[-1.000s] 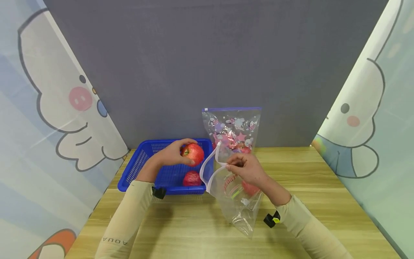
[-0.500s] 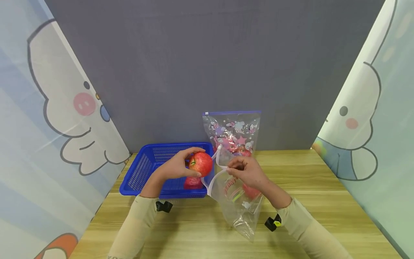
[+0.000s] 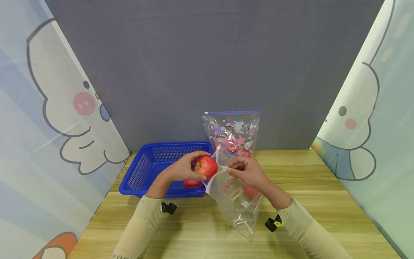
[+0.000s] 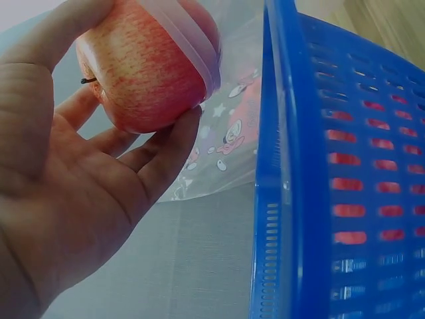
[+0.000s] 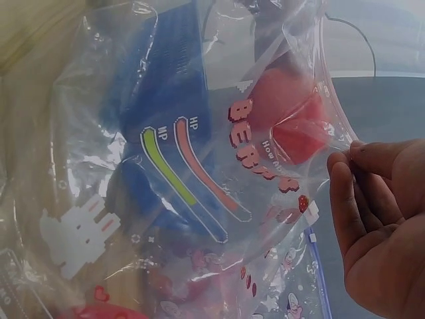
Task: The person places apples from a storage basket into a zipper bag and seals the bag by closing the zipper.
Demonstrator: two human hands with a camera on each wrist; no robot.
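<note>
My left hand [image 3: 181, 169] holds a red apple [image 3: 207, 167] between thumb and fingers, right at the mouth of a clear printed zip bag [image 3: 226, 196]. In the left wrist view the bag's white zip edge [image 4: 189, 36] crosses in front of the apple [image 4: 143, 73]. My right hand [image 3: 248, 172] pinches that bag's rim with thumb and forefinger, spreading the mouth toward the left. Another apple [image 3: 251, 191] shows through the plastic inside the bag. Through the bag's printed side, the right wrist view shows the held apple [image 5: 282, 100] beside the pinching right hand [image 5: 382, 212].
A blue plastic basket [image 3: 137, 176] stands left of the bag, with a red apple [image 3: 192, 184] near its front right corner. Behind the open bag, a purple-topped zip bag [image 3: 239, 124] with red fruit in it stands near the grey panel [image 3: 207, 72]. All rest on a wooden table [image 3: 297, 169].
My left hand has carried the apple rightward and slightly down, from over the basket to the bag's mouth. The right hand keeps its pinch on the rim, almost unmoved.
</note>
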